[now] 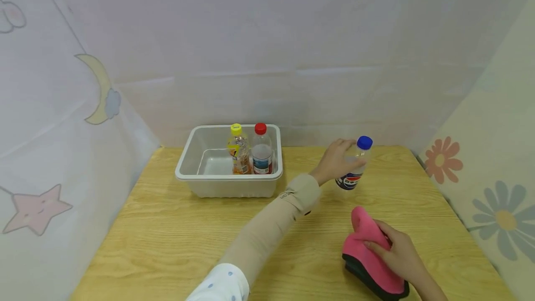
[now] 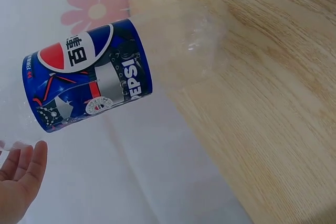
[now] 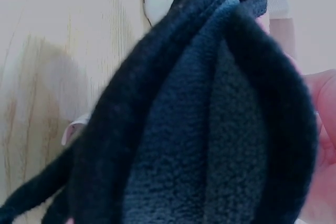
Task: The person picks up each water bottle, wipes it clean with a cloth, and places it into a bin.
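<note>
A clear plastic Pepsi bottle (image 1: pixel 351 178) with a blue cap leans to the right near the back of the table. My left hand (image 1: pixel 336 161) grips its upper part, and in the left wrist view the fingertips of that hand (image 2: pixel 23 182) show beside the bottle's blue label (image 2: pixel 89 74). At the front right, my right hand (image 1: pixel 399 252) holds a folded pink cloth (image 1: pixel 372 250) with black edging, thumb on one side. The right wrist view looks onto the cloth's dark grey inner side (image 3: pixel 194 124), which hides most of the hand.
A white plastic basin (image 1: pixel 230 187) stands at the back, left of centre. Inside it are a yellow-capped bottle (image 1: pixel 239 154) and a red-capped bottle (image 1: pixel 262 152), both upright. A printed curtain (image 1: pixel 267 59) surrounds the wooden table (image 1: pixel 175 245) behind and at both sides.
</note>
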A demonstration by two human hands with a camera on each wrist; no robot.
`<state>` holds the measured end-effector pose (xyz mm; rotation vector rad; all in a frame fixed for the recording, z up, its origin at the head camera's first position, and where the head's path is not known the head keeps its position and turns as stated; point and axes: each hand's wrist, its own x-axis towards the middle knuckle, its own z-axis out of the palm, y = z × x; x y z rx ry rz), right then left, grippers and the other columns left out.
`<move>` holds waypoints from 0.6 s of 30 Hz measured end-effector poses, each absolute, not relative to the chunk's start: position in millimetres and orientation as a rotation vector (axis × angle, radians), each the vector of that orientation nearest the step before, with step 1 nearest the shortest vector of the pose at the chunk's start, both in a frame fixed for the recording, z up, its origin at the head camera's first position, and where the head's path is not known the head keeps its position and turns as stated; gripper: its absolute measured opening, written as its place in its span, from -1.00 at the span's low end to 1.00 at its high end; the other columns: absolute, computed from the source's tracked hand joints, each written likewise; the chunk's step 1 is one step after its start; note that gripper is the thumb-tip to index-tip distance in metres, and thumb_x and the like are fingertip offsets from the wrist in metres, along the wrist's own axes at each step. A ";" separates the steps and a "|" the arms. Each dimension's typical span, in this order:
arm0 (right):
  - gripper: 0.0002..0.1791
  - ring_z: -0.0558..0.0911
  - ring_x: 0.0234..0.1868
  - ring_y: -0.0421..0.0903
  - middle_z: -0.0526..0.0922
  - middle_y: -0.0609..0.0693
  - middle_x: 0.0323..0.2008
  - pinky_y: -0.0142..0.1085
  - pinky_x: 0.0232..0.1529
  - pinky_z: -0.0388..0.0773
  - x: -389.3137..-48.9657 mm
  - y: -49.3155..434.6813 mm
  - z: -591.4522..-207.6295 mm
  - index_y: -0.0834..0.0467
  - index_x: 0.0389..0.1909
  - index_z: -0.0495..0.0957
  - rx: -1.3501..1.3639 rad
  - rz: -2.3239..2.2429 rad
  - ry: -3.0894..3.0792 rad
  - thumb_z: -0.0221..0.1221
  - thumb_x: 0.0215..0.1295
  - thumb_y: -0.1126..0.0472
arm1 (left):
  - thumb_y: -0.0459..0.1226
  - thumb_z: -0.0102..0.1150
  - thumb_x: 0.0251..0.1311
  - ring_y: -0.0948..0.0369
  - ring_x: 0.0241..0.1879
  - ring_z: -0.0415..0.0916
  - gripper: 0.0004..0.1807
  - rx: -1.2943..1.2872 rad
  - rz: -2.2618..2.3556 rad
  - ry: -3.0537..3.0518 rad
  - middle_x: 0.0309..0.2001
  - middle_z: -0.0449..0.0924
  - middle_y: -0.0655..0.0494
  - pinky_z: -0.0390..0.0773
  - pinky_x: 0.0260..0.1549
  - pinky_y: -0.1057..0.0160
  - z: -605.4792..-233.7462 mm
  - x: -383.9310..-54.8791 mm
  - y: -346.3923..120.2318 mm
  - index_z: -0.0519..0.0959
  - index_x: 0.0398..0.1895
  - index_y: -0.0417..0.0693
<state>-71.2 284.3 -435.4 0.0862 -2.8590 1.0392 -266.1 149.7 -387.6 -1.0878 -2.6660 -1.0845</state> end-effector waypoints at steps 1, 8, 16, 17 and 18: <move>-0.47 0.59 -0.35 -0.08 0.60 0.23 -0.20 -0.40 -0.50 0.51 -70.7 284.4 -435.3 0.37 0.00 0.45 0.088 1.039 -2.856 0.34 -0.03 0.30 | 0.10 0.07 0.15 0.26 0.10 0.31 -0.32 -1.085 -1.109 -2.655 0.18 0.33 0.12 0.37 0.01 0.40 -387.0 -264.2 147.8 0.29 0.27 -0.03; -0.46 0.57 -0.35 -0.13 0.61 0.23 -0.21 -0.40 -0.51 0.50 -67.5 286.5 -435.3 0.37 0.00 0.45 0.069 1.024 -2.824 0.35 -0.03 0.27 | 0.03 0.15 0.12 0.28 -0.10 0.42 -0.34 -1.073 -1.276 -2.563 0.10 0.37 0.08 0.41 -0.24 0.54 -387.4 -254.3 131.9 0.31 0.26 -0.06; -0.46 0.51 -0.41 -0.28 0.60 0.24 -0.24 -0.41 -0.54 0.48 -67.7 286.9 -435.4 0.41 0.01 0.42 0.095 0.991 -2.754 0.33 -0.03 0.35 | 0.03 0.17 0.10 0.29 -0.11 0.39 -0.35 -1.095 -1.122 -2.520 0.07 0.38 0.10 0.35 -0.21 0.55 -384.8 -238.3 117.9 0.36 0.21 -0.09; -0.47 0.50 -0.41 -0.30 0.61 0.23 -0.24 -0.40 -0.54 0.48 -68.1 286.2 -435.5 0.40 0.01 0.42 0.104 0.998 -2.740 0.33 -0.03 0.36 | 0.03 0.17 0.10 0.28 -0.09 0.38 -0.35 -1.088 -1.108 -2.520 0.07 0.38 0.10 0.35 -0.18 0.54 -383.8 -235.9 115.5 0.36 0.21 -0.09; -0.47 0.49 -0.41 -0.31 0.61 0.23 -0.25 -0.40 -0.54 0.48 -68.4 285.6 -435.7 0.40 0.01 0.42 0.115 1.006 -2.726 0.33 -0.03 0.37 | 0.03 0.17 0.10 0.28 -0.08 0.38 -0.35 -1.082 -1.102 -2.520 0.08 0.39 0.10 0.36 -0.16 0.52 -383.1 -233.5 112.9 0.36 0.21 -0.09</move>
